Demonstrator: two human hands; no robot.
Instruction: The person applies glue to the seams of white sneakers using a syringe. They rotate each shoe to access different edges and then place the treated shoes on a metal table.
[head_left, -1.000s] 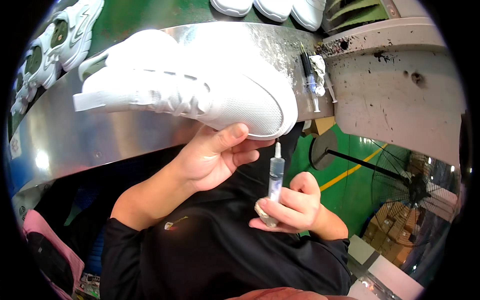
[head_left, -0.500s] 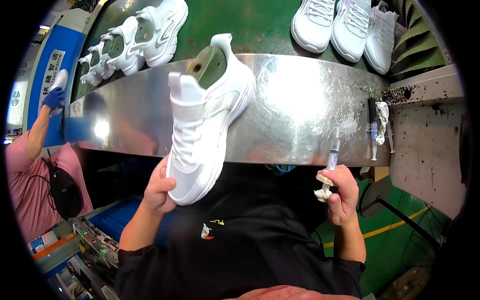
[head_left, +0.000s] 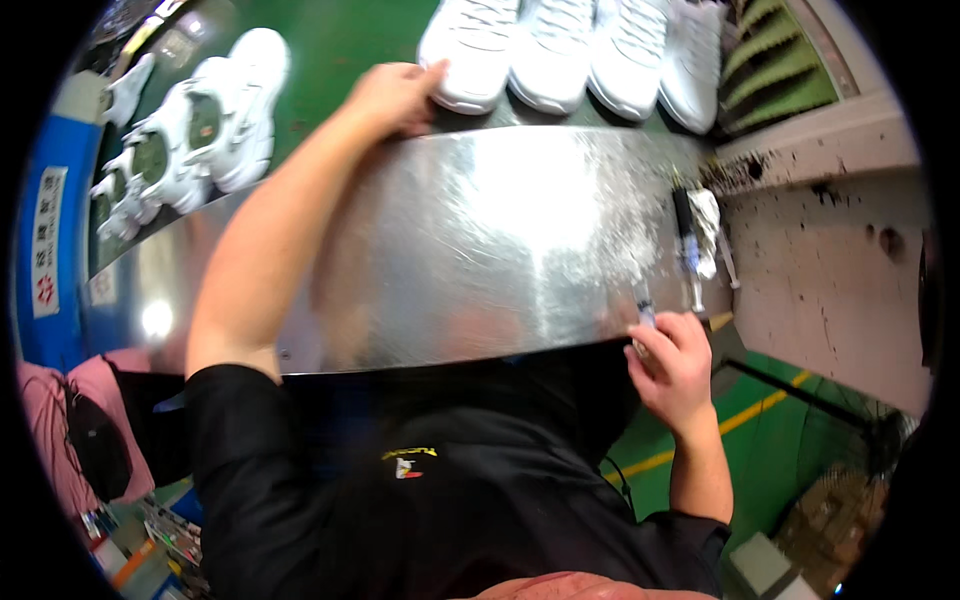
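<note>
At the far side, my left hand (head_left: pixel 392 98) reaches over the metal ledge to the leftmost white sneaker (head_left: pixel 468 58) in a row on the green surface. Its fingers are bent against the left side of the toe, which stays in their hold. Near the ledge's front edge, my right hand (head_left: pixel 672 360) is closed round a clear syringe (head_left: pixel 646 308), its tip directed away from me. The plunger end is mostly hidden by my fingers.
More white sneakers (head_left: pixel 550 60) stand right of that one, beside green flaps (head_left: pixel 780 70). Others (head_left: pixel 235 120) stand at the far left. On the metal ledge (head_left: pixel 430 270) lie a black-ended syringe (head_left: pixel 686 225) and crumpled white material (head_left: pixel 706 230). A pale machine wall (head_left: pixel 810 260) bounds the right.
My left hand has carried the white sneaker from close to my chest to the left end of the far row. My right hand keeps the syringe. The view has shifted somewhat.
</note>
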